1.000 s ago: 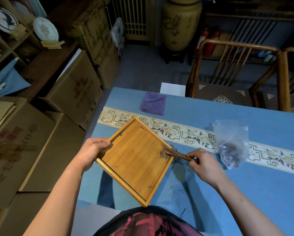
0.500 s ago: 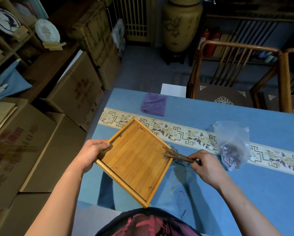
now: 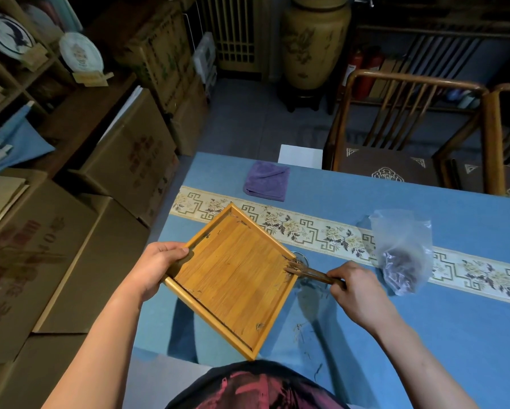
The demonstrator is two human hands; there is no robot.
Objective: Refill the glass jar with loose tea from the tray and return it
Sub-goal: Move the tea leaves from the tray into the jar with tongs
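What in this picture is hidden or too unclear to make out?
Head view only:
- Jar: only a bit of rim shows; the tray corner covers the rest, so its fill level is hidden.
- Tool: its handle end is hidden inside the right hand.
- Bag: the cloudy plastic blurs its dark contents.
- Left hand: its fingers under the tray are hidden.

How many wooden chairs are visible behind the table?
2. One chair stands at the table's far edge, near the middle. A second chair is beside it at the right frame border, only partly visible. Others may be hidden outside the view.
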